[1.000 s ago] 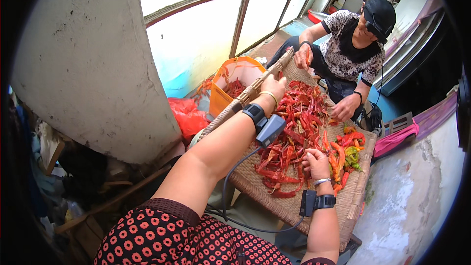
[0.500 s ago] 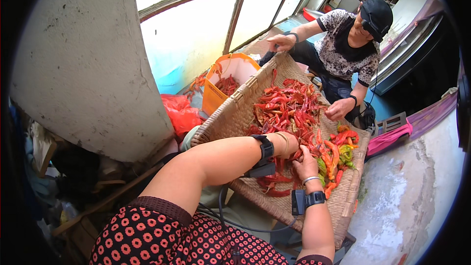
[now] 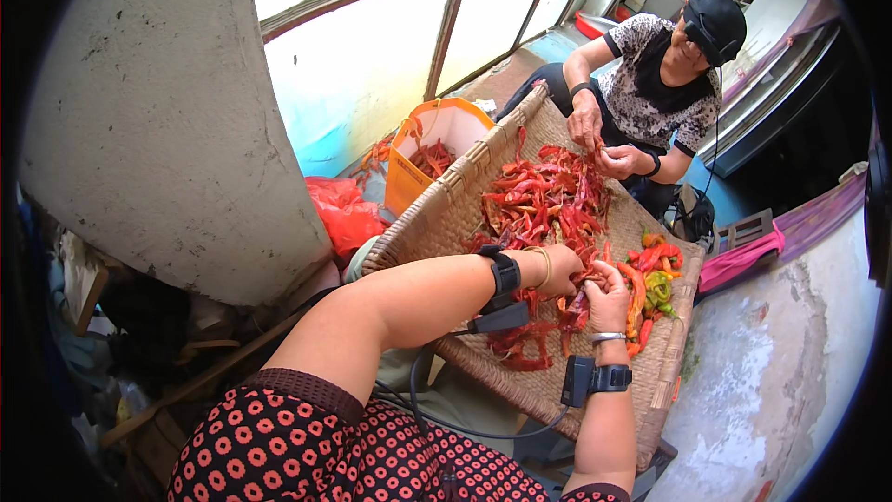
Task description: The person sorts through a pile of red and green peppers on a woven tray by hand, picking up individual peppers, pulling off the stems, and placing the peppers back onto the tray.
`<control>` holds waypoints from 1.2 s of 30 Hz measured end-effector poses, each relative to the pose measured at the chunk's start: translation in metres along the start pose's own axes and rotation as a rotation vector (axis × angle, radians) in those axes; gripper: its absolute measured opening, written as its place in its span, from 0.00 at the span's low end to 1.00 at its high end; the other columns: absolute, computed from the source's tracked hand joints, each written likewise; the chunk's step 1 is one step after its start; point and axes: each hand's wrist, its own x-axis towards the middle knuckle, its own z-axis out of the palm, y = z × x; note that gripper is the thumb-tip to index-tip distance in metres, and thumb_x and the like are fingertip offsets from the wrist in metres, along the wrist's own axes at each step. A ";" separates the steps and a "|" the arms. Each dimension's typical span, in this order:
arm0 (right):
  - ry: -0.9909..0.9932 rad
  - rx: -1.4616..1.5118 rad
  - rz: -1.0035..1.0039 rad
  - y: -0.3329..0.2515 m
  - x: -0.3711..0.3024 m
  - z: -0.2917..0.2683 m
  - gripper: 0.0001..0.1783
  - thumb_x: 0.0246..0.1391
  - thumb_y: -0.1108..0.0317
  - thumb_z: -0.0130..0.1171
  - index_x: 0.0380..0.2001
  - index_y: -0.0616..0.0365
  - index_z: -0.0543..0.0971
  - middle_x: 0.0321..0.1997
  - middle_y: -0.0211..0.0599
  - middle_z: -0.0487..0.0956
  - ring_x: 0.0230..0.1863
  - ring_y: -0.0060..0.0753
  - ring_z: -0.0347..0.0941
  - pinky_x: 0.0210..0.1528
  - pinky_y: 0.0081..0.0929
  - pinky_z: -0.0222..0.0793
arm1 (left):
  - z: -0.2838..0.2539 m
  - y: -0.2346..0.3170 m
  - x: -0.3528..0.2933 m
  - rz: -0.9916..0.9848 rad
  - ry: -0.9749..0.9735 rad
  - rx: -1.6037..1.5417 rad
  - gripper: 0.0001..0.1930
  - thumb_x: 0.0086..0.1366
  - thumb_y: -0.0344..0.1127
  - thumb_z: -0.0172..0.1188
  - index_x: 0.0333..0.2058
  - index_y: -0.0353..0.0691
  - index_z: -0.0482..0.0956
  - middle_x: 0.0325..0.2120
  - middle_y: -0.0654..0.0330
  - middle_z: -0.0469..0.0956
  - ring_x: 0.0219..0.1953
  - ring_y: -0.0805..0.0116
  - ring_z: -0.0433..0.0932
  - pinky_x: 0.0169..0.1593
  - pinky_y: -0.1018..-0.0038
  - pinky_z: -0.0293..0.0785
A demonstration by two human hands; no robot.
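A heap of wrinkled red chili peppers (image 3: 548, 195) lies in a woven tray (image 3: 460, 209). Over the heap's near side, my left hand (image 3: 559, 271) is closed, its fingertips pinched among red chili peppers. Right beside it my right hand (image 3: 609, 305) is closed too, thumb and fingers meeting on a red chili pepper (image 3: 587, 276). That pepper is partly hidden by the fingers. Several orange, red and green peppers (image 3: 658, 290) sit apart, to the right of my right hand. More red chilies (image 3: 525, 344) are spread below my left wrist.
Across the tray a person (image 3: 664, 84) in a black cap holds a small red piece between both hands. An orange box (image 3: 406, 181) with red chilies stands beyond the tray's left rim, near a red plastic bag (image 3: 342, 216). A cable (image 3: 502, 429) hangs below my arms.
Both my hands have shifted slightly right, and my right hand has risen a little. The other person's hand has left the tray's far corner and joined their other hand.
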 end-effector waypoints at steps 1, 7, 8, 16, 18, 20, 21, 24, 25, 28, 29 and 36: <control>0.013 0.033 -0.001 -0.001 0.000 -0.002 0.17 0.41 0.81 0.51 0.38 0.63 0.70 0.28 0.27 0.72 0.27 0.16 0.66 0.32 0.13 0.64 | -0.001 0.000 0.000 -0.008 0.047 -0.075 0.13 0.45 0.41 0.56 0.28 0.39 0.75 0.24 0.52 0.75 0.30 0.55 0.74 0.35 0.67 0.69; 0.112 0.101 0.056 0.002 0.002 -0.009 0.16 0.42 0.80 0.52 0.39 0.63 0.70 0.23 0.22 0.68 0.24 0.12 0.63 0.27 0.09 0.62 | -0.020 -0.010 0.002 -0.080 0.266 -0.445 0.07 0.48 0.34 0.57 0.24 0.36 0.75 0.15 0.59 0.74 0.16 0.74 0.73 0.23 0.77 0.70; 0.095 0.089 0.062 0.006 0.003 -0.011 0.16 0.42 0.80 0.53 0.39 0.64 0.70 0.23 0.22 0.68 0.24 0.12 0.63 0.27 0.09 0.62 | -0.025 -0.016 0.003 -0.109 0.352 -0.515 0.07 0.49 0.33 0.57 0.24 0.36 0.75 0.16 0.61 0.74 0.16 0.75 0.73 0.22 0.78 0.70; 0.024 0.057 0.127 -0.001 -0.003 -0.007 0.16 0.42 0.78 0.52 0.39 0.64 0.70 0.23 0.24 0.69 0.24 0.13 0.64 0.26 0.11 0.64 | -0.072 -0.039 0.002 -0.220 0.790 -1.282 0.07 0.55 0.33 0.52 0.29 0.36 0.70 0.18 0.64 0.72 0.16 0.78 0.70 0.20 0.83 0.68; 0.007 0.049 0.137 -0.004 -0.004 -0.005 0.15 0.42 0.78 0.52 0.39 0.64 0.70 0.23 0.24 0.69 0.24 0.13 0.64 0.26 0.11 0.63 | -0.087 -0.056 0.000 -0.087 1.065 -1.479 0.08 0.58 0.34 0.48 0.34 0.37 0.66 0.22 0.64 0.70 0.19 0.77 0.70 0.22 0.83 0.69; -0.007 0.049 0.144 0.002 -0.003 -0.006 0.15 0.42 0.78 0.52 0.38 0.64 0.71 0.23 0.24 0.69 0.23 0.13 0.64 0.26 0.10 0.63 | -0.097 -0.073 -0.005 -0.190 1.115 -1.490 0.10 0.58 0.34 0.48 0.36 0.36 0.63 0.25 0.61 0.68 0.21 0.74 0.71 0.22 0.82 0.70; -0.008 0.048 0.145 0.004 -0.003 -0.005 0.15 0.42 0.78 0.52 0.38 0.64 0.71 0.23 0.24 0.69 0.23 0.13 0.64 0.26 0.10 0.63 | -0.097 -0.079 -0.005 -0.286 1.129 -1.464 0.11 0.58 0.34 0.48 0.37 0.35 0.63 0.26 0.61 0.68 0.21 0.73 0.71 0.22 0.82 0.70; -0.033 0.013 0.150 0.005 -0.001 -0.002 0.17 0.42 0.78 0.52 0.40 0.63 0.70 0.23 0.23 0.69 0.24 0.12 0.63 0.26 0.10 0.62 | -0.071 -0.086 0.009 -0.462 0.907 -0.827 0.11 0.55 0.36 0.50 0.33 0.34 0.69 0.24 0.58 0.71 0.24 0.71 0.73 0.27 0.76 0.71; -0.018 0.060 0.113 0.005 -0.001 0.000 0.17 0.42 0.79 0.52 0.41 0.64 0.69 0.24 0.23 0.69 0.24 0.12 0.63 0.27 0.09 0.62 | -0.057 -0.081 0.012 -0.411 0.832 -0.483 0.11 0.54 0.36 0.51 0.31 0.34 0.72 0.23 0.56 0.73 0.25 0.72 0.73 0.27 0.74 0.71; 0.068 0.137 0.066 0.003 0.001 0.000 0.19 0.43 0.80 0.51 0.42 0.64 0.67 0.24 0.23 0.69 0.25 0.12 0.63 0.28 0.09 0.61 | -0.029 -0.031 0.014 -0.072 0.337 -0.386 0.11 0.53 0.38 0.51 0.29 0.36 0.75 0.22 0.56 0.76 0.23 0.72 0.75 0.29 0.74 0.71; 0.125 0.169 0.049 0.002 0.001 -0.002 0.19 0.43 0.81 0.51 0.43 0.64 0.67 0.24 0.22 0.69 0.25 0.12 0.63 0.28 0.08 0.61 | -0.030 -0.007 0.007 -0.097 0.060 -0.499 0.12 0.53 0.38 0.51 0.29 0.36 0.76 0.22 0.57 0.76 0.22 0.71 0.76 0.29 0.74 0.71; 0.225 0.321 -0.008 0.007 0.005 -0.004 0.18 0.44 0.81 0.49 0.42 0.63 0.67 0.27 0.25 0.70 0.27 0.14 0.65 0.30 0.10 0.63 | 0.003 0.029 -0.007 -0.070 -0.119 -0.469 0.11 0.53 0.38 0.53 0.24 0.34 0.74 0.17 0.57 0.75 0.17 0.71 0.75 0.21 0.77 0.70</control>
